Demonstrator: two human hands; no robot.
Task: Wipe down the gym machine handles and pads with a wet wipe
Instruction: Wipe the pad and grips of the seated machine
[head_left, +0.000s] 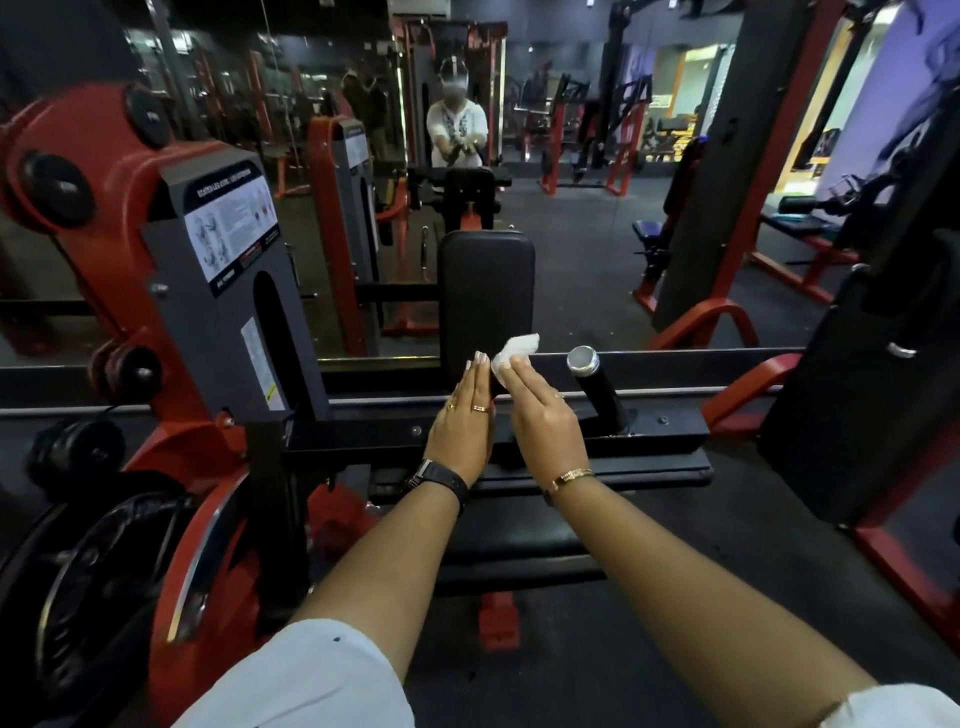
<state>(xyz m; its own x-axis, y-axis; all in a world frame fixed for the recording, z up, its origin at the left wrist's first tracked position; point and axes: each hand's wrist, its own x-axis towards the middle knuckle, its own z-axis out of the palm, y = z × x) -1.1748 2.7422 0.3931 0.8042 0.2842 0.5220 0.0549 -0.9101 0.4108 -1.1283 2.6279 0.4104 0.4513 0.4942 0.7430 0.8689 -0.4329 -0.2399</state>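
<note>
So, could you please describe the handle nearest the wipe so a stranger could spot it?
Find the upright black pad mid-machine. Just right of it, past the right hand with the white wipe, a short black handle tilts up. Only it has a chrome cap.

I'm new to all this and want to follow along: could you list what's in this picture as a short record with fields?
place: gym, mirror ahead
left hand: fingers straight, beside the wipe
right hand: fingertips on the wipe; thumb hidden
pad: black, upright, behind the wipe
handle: black, chrome cap, right of both hands, untouched
wrists: watch on left, bracelet on right
</note>
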